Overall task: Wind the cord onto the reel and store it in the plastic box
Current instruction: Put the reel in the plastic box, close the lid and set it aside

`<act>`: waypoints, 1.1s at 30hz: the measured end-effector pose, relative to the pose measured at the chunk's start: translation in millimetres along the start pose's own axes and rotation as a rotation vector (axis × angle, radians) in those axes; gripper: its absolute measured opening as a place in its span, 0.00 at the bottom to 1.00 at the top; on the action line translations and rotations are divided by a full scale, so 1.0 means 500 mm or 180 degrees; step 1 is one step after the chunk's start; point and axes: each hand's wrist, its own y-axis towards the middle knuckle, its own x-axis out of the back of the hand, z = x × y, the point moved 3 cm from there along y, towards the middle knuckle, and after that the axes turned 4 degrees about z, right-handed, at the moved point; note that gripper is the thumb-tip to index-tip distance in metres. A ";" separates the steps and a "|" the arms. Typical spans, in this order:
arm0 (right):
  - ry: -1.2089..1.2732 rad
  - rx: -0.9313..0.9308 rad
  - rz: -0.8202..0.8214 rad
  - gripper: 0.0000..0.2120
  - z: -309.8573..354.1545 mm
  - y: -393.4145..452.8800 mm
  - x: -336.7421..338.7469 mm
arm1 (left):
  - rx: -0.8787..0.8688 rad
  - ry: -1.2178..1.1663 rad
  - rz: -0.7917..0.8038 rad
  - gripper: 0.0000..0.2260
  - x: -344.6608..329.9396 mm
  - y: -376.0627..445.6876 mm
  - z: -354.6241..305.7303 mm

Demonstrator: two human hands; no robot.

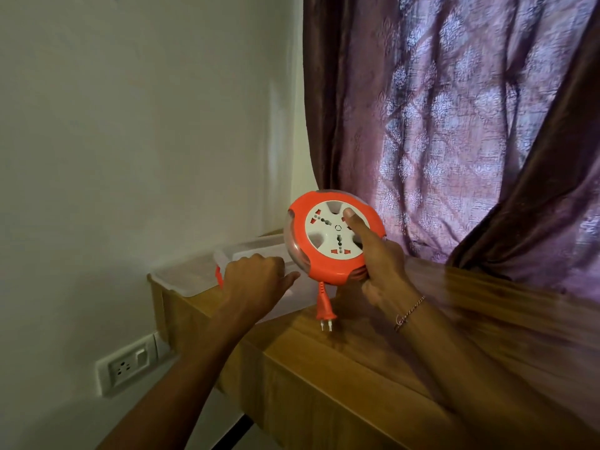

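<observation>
An orange and white round cord reel (319, 235) with sockets on its face is held tilted in the air above the wooden table. My right hand (380, 264) grips its right rim, the index finger stretched across the white face. Its orange plug (324, 311) dangles on a short length of cord below the reel; the cord otherwise looks wound inside. My left hand (256, 280) rests on the near edge of the clear plastic box (250, 251), which stands on the table's left end, behind and left of the reel.
A clear lid (185, 274) with an orange clip lies left of the box at the wooden table's (324, 362) corner. A purple patterned curtain (454, 125) hangs right behind. A wall socket (126, 365) sits low on the white wall, left.
</observation>
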 end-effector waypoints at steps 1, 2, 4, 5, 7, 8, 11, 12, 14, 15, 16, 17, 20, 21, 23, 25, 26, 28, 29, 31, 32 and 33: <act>-0.0016 0.0010 0.0004 0.27 0.006 0.000 0.007 | -0.0065 -0.0116 0.0055 0.25 -0.005 0.004 -0.007; -0.0039 0.0017 0.0016 0.28 0.013 0.001 0.016 | -0.0131 -0.0238 0.0100 0.26 -0.011 0.007 -0.015; -0.0082 0.0065 0.0012 0.28 0.031 0.000 0.037 | -0.0327 -0.0525 0.0075 0.26 -0.018 0.014 -0.037; -0.0088 0.0115 -0.0017 0.28 0.044 -0.001 0.050 | -0.0461 -0.0675 0.0027 0.25 -0.019 0.018 -0.052; -0.0088 0.0185 -0.0085 0.28 0.068 -0.002 0.081 | -0.0715 -0.0948 -0.0027 0.26 -0.016 0.025 -0.086; -0.0093 0.0228 -0.0132 0.29 0.081 -0.003 0.099 | -0.0832 -0.1063 -0.0004 0.26 -0.016 0.029 -0.106; -0.0106 0.0261 -0.0110 0.28 0.118 -0.012 0.139 | -0.1028 -0.1345 -0.0003 0.31 -0.019 0.035 -0.160; -0.0126 0.0273 -0.0108 0.27 0.130 -0.017 0.153 | -0.1087 -0.1462 -0.0045 0.31 -0.022 0.037 -0.179; -0.0162 0.0355 -0.0210 0.27 0.159 -0.023 0.193 | -0.1271 -0.1680 -0.0016 0.35 -0.030 0.045 -0.227; -0.0172 0.0384 -0.0275 0.27 0.174 -0.026 0.216 | -0.1337 -0.1744 0.0058 0.39 -0.034 0.052 -0.256; -0.0178 0.0417 -0.0332 0.26 0.190 -0.030 0.240 | -0.1368 -0.1756 0.0130 0.42 -0.038 0.059 -0.288; -0.0196 0.0449 -0.0384 0.26 0.206 -0.034 0.264 | -0.1369 -0.1717 0.0175 0.43 -0.042 0.066 -0.319; -0.0339 0.0462 -0.0487 0.27 0.252 -0.046 0.322 | -0.1485 -0.1691 0.0203 0.34 -0.048 0.073 -0.397; -0.0390 0.0465 -0.0499 0.28 0.268 -0.048 0.342 | -0.1606 -0.1747 0.0099 0.31 -0.046 0.070 -0.420; -0.0512 0.0463 -0.0498 0.29 0.297 -0.051 0.380 | -0.1818 -0.1896 -0.0255 0.34 -0.033 0.059 -0.456; -0.0630 0.0489 -0.0508 0.28 0.326 -0.053 0.420 | -0.1987 -0.2113 -0.0430 0.35 -0.019 0.050 -0.491; -0.0692 0.0497 -0.0501 0.28 0.338 -0.053 0.435 | -0.2055 -0.2198 -0.0449 0.35 -0.013 0.045 -0.503; -0.0907 0.0511 -0.0468 0.29 0.361 -0.048 0.463 | -0.2155 -0.2373 -0.0334 0.33 0.002 0.037 -0.530; -0.1058 0.0497 -0.0419 0.29 0.371 -0.044 0.474 | -0.2172 -0.2447 -0.0189 0.32 0.010 0.033 -0.543; -0.1425 0.0437 -0.0233 0.29 0.390 -0.035 0.489 | -0.2176 -0.2536 0.0004 0.31 0.024 0.022 -0.567; -0.1637 0.0410 -0.0141 0.28 0.397 -0.031 0.495 | -0.2169 -0.2597 0.0013 0.30 0.031 0.016 -0.575; -0.1830 0.0392 -0.0073 0.26 0.402 -0.027 0.499 | -0.2146 -0.2721 -0.0014 0.28 0.038 0.012 -0.578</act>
